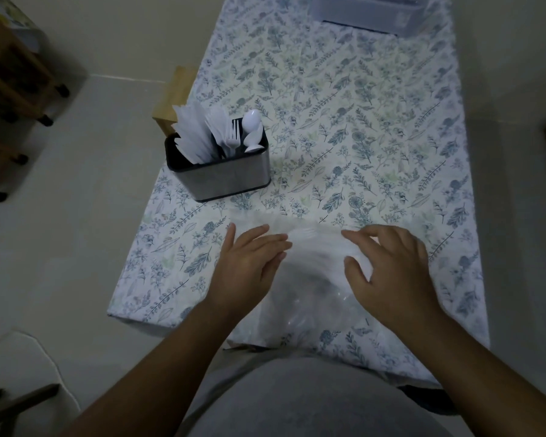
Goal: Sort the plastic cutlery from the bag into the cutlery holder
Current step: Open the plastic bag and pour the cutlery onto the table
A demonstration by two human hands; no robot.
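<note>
We are resting our left hand (249, 263) and right hand (388, 266) on the clear plastic bag (312, 279), fingers (265, 244) apart and straight, holding nothing. White cutlery (303, 233) is lying in the bag between our fingertips. Beyond the left fingers, the cutlery holder (224, 178) is standing on the table (375, 137), holding knives (191, 134), forks (229, 134) and spoons (252, 127).

I see the clear plastic bag (309, 279) lying flat near me; the grey metal cutlery holder (224, 175) stands upright behind, holding white plastic cutlery (215, 134).
</note>
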